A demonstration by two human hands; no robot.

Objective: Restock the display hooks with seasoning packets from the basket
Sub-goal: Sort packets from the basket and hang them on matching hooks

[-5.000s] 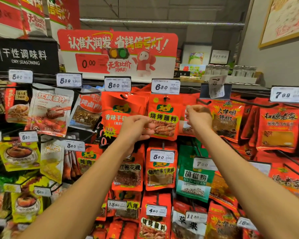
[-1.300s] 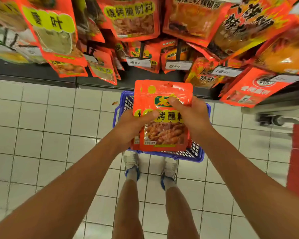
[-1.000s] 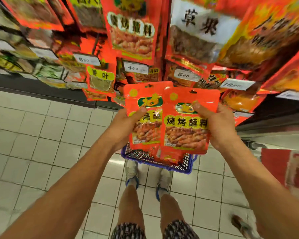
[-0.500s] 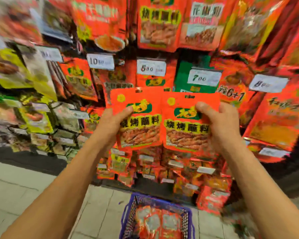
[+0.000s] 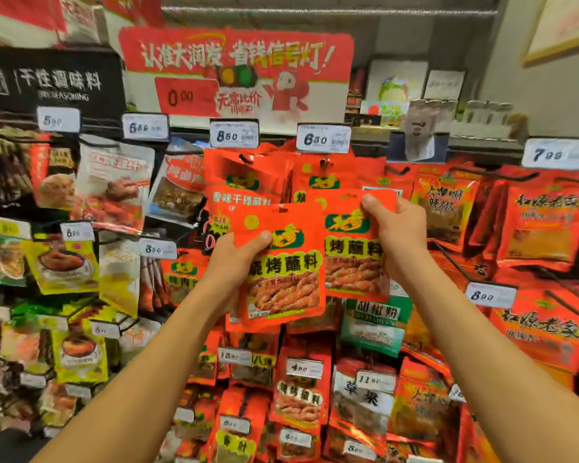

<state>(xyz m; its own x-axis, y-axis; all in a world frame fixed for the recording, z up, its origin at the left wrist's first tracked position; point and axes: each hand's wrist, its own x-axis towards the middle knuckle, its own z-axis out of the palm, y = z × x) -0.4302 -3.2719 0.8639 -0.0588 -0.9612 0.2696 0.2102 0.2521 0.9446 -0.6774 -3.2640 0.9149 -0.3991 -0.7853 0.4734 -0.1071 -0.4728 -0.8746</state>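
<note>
The right hand [image 5: 398,235] pinches one upright seasoning packet [image 5: 351,255] by its top corner, just below the hook [image 5: 325,162] under the 6.80 tag. The left hand [image 5: 238,259] grips a second packet [image 5: 284,282], lower and left.

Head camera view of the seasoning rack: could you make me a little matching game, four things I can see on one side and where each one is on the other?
Things
1. left hand
2. right hand
3. 6.80 price tag
4. green packet

Places
A. top row of the rack, above the held packets
B. gripping the nearer red packet at its left edge
C. hanging below the packets in the hands
D. pinching the farther red packet at its top right corner

Pairs: 1-B, 2-D, 3-A, 4-C
</note>
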